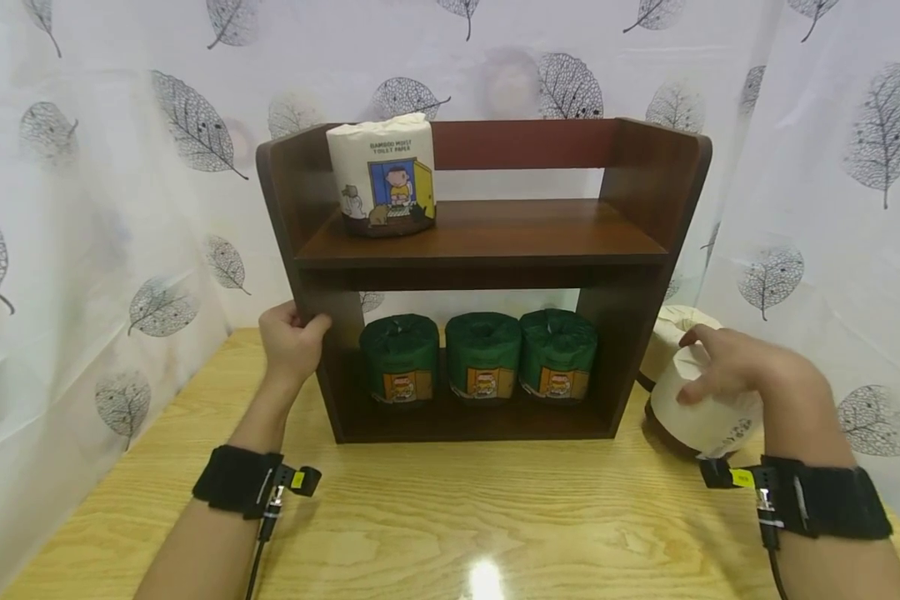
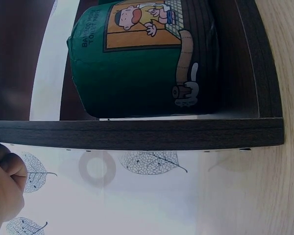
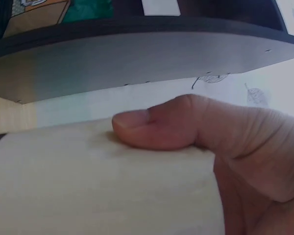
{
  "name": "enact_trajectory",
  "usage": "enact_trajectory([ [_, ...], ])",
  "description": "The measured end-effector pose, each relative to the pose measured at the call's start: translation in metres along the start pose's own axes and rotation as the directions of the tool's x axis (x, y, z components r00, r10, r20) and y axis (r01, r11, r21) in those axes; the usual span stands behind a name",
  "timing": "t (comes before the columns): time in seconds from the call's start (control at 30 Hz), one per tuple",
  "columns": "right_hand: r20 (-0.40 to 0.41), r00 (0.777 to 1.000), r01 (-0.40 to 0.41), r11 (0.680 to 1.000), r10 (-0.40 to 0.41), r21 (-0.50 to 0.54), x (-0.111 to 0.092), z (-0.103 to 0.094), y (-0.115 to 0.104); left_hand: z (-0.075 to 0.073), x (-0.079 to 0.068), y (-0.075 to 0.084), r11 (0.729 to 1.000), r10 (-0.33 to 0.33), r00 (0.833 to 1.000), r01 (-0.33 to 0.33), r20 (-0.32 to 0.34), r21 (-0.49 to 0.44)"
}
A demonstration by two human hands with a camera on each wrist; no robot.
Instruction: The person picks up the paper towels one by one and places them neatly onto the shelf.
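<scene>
The cream-wrapped toilet paper roll (image 1: 701,408) at the right sits just outside the wooden shelf unit, gripped from above by the right hand (image 1: 742,371) — tilted, its dark-brown base band toward the near left, with small dark print on the wrapper. Whether its base touches the counter (image 1: 487,500) cannot be told. The wooden shelf unit (image 1: 525,227) stands upright at the far middle, dark brown with two levels, rounded upper corners and a reddish back rail; the left hand (image 1: 291,342) holds its left side panel. The lower level carries three green-wrapped rolls (image 1: 483,342) in a row — the upper, one upright cartoon-printed cream roll (image 1: 382,179) at its left end.
</scene>
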State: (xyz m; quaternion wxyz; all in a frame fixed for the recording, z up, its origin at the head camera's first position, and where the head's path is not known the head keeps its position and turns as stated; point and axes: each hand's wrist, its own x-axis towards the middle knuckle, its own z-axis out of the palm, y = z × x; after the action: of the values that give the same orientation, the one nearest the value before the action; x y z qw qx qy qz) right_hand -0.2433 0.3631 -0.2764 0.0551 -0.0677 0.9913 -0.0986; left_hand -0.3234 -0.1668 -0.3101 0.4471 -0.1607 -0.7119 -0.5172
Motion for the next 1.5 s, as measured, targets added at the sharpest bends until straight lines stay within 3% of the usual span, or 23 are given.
enact_trajectory([
  [0.2,-0.064,0.996,0.064,0.998,-0.064,-0.002,-0.008,-0.008,-0.010,-0.001,-0.001,0.002,1.000,-0.013,1.000,0.013,0.003,0.012],
  [0.47,-0.158,0.978,0.138,0.990,-0.137,-0.002,-0.017,-0.015,-0.014,-0.004,-0.004,0.043,1.000,0.004,1.000,-0.004,0.017,0.021],
  [0.9,-0.284,0.929,0.229,0.971,-0.238,-0.064,-0.029,-0.030,-0.014,-0.005,-0.004,0.045,1.000,-0.027,0.999,0.027,0.026,0.004],
  [1.17,-0.392,0.900,0.203,0.979,-0.191,-0.012,-0.043,-0.036,-0.013,-0.004,-0.003,0.044,1.000,-0.018,0.999,0.018,0.029,-0.001],
  [1.37,-0.484,0.850,0.243,0.970,-0.207,0.013,-0.046,-0.040,-0.012,-0.004,-0.003,0.043,1.000,-0.014,1.000,0.014,0.027,0.004],
  [1.5,-0.526,0.823,0.252,0.968,-0.214,0.001,-0.046,-0.042,-0.014,-0.003,-0.002,0.023,0.999,-0.028,0.999,0.028,0.017,0.016],
])
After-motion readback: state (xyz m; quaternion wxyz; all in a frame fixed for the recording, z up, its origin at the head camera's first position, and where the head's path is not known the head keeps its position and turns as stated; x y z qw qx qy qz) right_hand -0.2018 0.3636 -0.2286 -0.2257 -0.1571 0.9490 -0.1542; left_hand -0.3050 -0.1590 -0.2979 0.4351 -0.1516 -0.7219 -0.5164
